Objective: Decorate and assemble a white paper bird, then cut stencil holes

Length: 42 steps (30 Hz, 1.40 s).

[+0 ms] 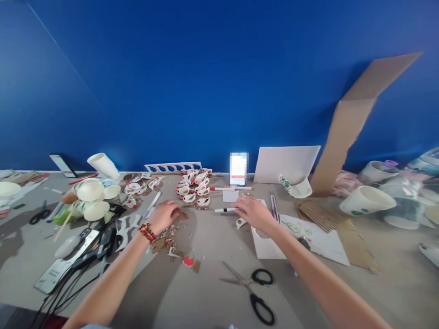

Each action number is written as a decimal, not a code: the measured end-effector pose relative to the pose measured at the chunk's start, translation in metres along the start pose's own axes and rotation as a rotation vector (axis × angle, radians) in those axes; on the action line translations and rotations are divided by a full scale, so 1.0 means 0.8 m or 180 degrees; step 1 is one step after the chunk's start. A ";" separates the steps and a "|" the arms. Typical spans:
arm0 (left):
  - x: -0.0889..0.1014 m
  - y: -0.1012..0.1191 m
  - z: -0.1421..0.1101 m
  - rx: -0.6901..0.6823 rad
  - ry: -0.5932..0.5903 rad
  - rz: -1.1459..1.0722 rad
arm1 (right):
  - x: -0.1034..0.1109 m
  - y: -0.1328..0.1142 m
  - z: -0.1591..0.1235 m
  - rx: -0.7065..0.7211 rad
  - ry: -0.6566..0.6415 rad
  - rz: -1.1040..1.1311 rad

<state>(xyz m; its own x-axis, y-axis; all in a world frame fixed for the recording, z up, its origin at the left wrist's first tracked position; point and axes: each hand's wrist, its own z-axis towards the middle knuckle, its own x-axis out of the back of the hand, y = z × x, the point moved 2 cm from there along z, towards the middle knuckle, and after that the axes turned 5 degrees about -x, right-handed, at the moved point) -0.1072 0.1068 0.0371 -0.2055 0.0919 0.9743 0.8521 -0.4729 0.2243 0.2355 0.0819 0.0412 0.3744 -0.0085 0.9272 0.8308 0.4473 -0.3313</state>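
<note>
My left hand (165, 216), with a red bead bracelet at its wrist, rests low over the table beside a brown cardboard scrap (182, 215). Its fingers are loosely bent, and nothing shows in them. At the centre right, the fingers of my right hand (253, 211) close on the right end of a white marker pen (223, 210) with a black band. Just under that hand lies a small white paper cutout (241, 223). Several white bird-shaped cutouts (189, 198) with red and black marks are grouped beyond my hands. A red-and-white marker (222, 188) lies behind the pen.
Black-handled scissors (247, 283) lie with their blades apart near the front. A lit phone (238, 169) leans on the blue wall. Paper cups (89, 190) and cables (73, 283) crowd the left; cardboard (353, 123) and a large cup (366, 201) stand right.
</note>
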 end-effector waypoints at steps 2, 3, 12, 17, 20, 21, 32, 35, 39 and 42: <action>0.006 0.003 0.001 0.0062 0.0139 0.0101 | -0.002 0.005 0.009 -0.0045 0.0022 -0.0044; 0.011 0.007 0.000 0.0077 0.0212 0.0138 | -0.003 0.005 0.011 -0.0072 0.0046 -0.0065; 0.022 0.073 -0.074 -0.0947 -0.0824 -0.0506 | -0.008 -0.072 -0.022 0.0416 -0.0039 0.0249; -0.007 0.095 -0.101 -0.1097 -0.0779 -0.0573 | -0.022 -0.116 -0.040 0.0878 -0.0609 0.0483; -0.015 0.094 -0.102 -0.1131 -0.0771 -0.0567 | -0.024 -0.115 -0.047 0.0766 -0.0615 0.0530; -0.015 0.093 -0.101 -0.1143 -0.0754 -0.0551 | -0.024 -0.113 -0.051 0.0743 -0.0604 0.0557; -0.004 0.110 -0.027 -0.1222 0.0227 -0.0491 | -0.025 -0.105 -0.104 0.0434 -0.0654 0.0743; -0.007 0.128 0.026 -0.1241 0.0653 -0.0295 | -0.027 -0.111 -0.110 0.0417 -0.0678 0.0730; -0.017 0.141 0.088 -0.1186 0.0688 -0.0042 | -0.025 -0.113 -0.119 0.0354 -0.0743 0.0654; -0.021 0.146 0.091 -0.1211 0.0634 -0.0009 | -0.022 -0.109 -0.133 0.0251 -0.0769 0.0627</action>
<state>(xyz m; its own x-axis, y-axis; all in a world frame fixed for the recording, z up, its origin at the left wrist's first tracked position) 0.0307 0.1142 0.0487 -0.3282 -0.0596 0.9427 0.6207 -0.7659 0.1677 0.2003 -0.0524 0.0351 0.4083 0.2935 0.8644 0.7141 0.4872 -0.5027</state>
